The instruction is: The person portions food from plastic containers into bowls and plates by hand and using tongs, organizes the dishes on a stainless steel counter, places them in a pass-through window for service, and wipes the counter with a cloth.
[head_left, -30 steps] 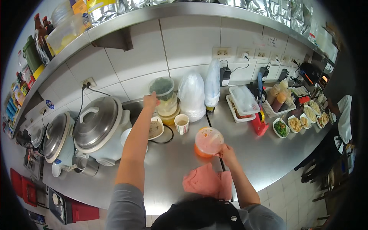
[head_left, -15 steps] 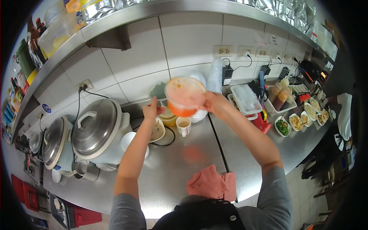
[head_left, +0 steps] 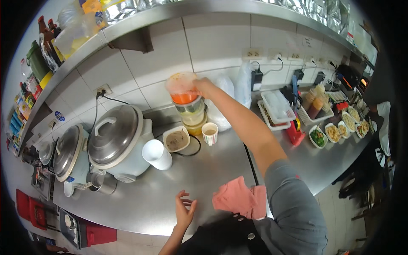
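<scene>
a: the orange tub (head_left: 182, 87) — a clear plastic container with orange filling — sits on top of a stack of tubs (head_left: 193, 114) by the tiled wall, behind the square dish (head_left: 177, 139) and the little cup (head_left: 210, 133).

b: who's got it?

a: the right hand (head_left: 205, 87) is on its right side, up by the lid, fingers curled round it in a closed grip. whether it bears the weight or the stack does, i can't tell.

b: and the left hand (head_left: 185, 209)?

a: low over the bare steel counter (head_left: 170, 199), fingers spread and loose, holding nothing. nearest to it is the pink cloth (head_left: 238, 197).

b: how would that tub handle, you think?

a: thin-walled plastic, so i'd judge it gives a bit if squeezed; looks part filled with something wet, so moderately heavy for its size and liable to slosh. smooth sides, maybe slippery. best gripped around the wall just under the rim, or from the top with fingers over the lid edge — not by the lid alone.

b: which way does it point?

a: long axis runs top to bottom, roughly upright, lid up, leaning slightly left in the head view, though the lens bends things. the white cup (head_left: 156, 154) stands mouth down beside the rice cooker (head_left: 114, 142).
</scene>
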The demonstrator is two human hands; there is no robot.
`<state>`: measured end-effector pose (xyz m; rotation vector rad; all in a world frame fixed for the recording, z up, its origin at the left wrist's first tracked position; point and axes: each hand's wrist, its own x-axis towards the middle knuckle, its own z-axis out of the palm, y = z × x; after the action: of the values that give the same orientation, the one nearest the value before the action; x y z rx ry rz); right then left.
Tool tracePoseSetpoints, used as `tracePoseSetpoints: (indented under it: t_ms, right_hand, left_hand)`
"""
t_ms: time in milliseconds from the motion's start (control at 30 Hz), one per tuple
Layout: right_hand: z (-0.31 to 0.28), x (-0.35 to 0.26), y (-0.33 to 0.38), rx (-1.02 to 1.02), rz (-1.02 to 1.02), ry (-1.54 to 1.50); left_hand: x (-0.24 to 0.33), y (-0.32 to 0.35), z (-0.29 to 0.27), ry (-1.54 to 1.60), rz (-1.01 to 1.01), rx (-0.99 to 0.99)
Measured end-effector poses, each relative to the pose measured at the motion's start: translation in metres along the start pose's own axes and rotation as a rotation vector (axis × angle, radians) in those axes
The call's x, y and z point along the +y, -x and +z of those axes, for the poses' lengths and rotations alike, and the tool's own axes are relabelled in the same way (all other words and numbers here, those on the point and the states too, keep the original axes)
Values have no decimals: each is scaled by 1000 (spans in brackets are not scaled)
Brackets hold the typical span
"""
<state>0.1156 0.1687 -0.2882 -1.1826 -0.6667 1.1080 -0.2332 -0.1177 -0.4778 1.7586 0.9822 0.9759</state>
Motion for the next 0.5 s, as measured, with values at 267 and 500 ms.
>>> tracePoseSetpoints:
  t_ms: [267,500]
  right_hand:
    - [-68,145,251,-659,-555,1001]
    - [-151,267,376,-375,-641,1713]
  left_hand:
    - [-32,35,-21,-158,-21,170]
    - [-7,20,0,-260,252,-16]
